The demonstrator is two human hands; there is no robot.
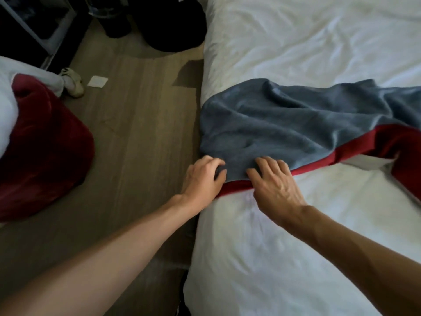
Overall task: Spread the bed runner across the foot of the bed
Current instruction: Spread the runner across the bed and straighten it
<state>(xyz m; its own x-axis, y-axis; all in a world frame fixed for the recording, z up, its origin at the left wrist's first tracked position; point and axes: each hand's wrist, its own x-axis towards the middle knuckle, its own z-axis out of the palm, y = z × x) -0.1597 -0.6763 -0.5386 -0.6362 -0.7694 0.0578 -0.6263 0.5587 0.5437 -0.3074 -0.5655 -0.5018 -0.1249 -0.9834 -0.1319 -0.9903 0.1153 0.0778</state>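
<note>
Grey-blue on its upper face and red along the near edge, the bed runner (284,124) lies rumpled across the white bed (296,236) at centre right of the frame. At the bed's left edge, the left hand (202,179) pinches the runner's corner with curled fingers; just beside it, the right hand (271,183) presses the fabric, fingers bent. Left of them, wooden floor (136,133) holds a shoe (73,82) and a paper scrap (98,81). No containers are clearly visible.
</note>
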